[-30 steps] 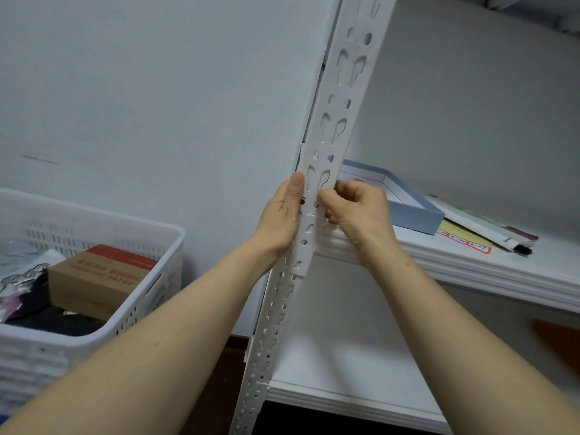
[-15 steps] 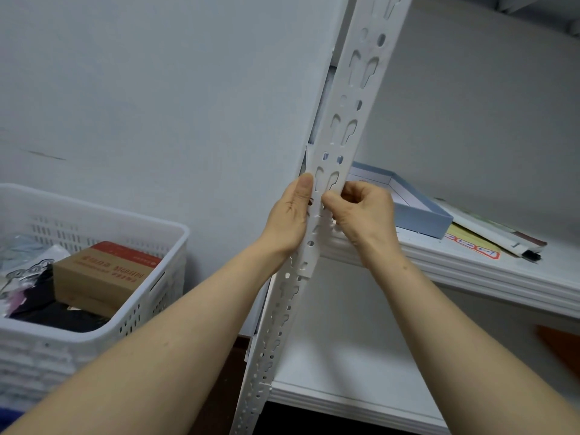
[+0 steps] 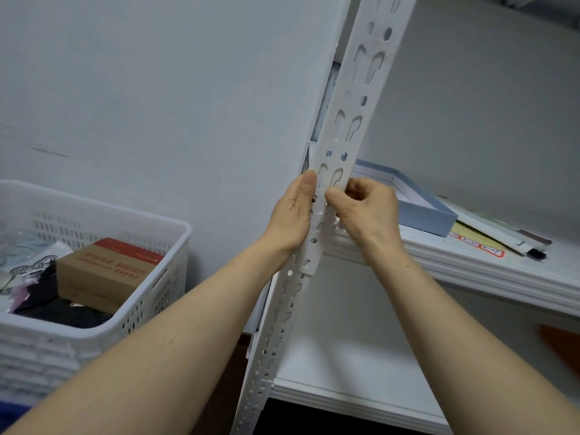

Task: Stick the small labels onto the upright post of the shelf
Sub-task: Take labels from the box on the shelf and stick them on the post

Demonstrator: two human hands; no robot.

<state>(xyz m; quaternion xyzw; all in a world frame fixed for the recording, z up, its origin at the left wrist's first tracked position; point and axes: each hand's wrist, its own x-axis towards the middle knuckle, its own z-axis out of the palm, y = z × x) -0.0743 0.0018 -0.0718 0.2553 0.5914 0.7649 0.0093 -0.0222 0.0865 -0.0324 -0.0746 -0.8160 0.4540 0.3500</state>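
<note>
Two hands meet on the upright post (image 3: 354, 120), just above the shelf board (image 3: 470, 262).
The left hand (image 3: 292, 218) clasps the post's edge with its thumb laid along it. Just beside it, the right hand (image 3: 367, 211) is curled, thumb tip on the post's face. No label shows, so I cannot tell whether one lies under that thumb. To do this well, I judge, steady the post with the left hand and rub from the thumb outward, keeping clear of the slots.
</note>
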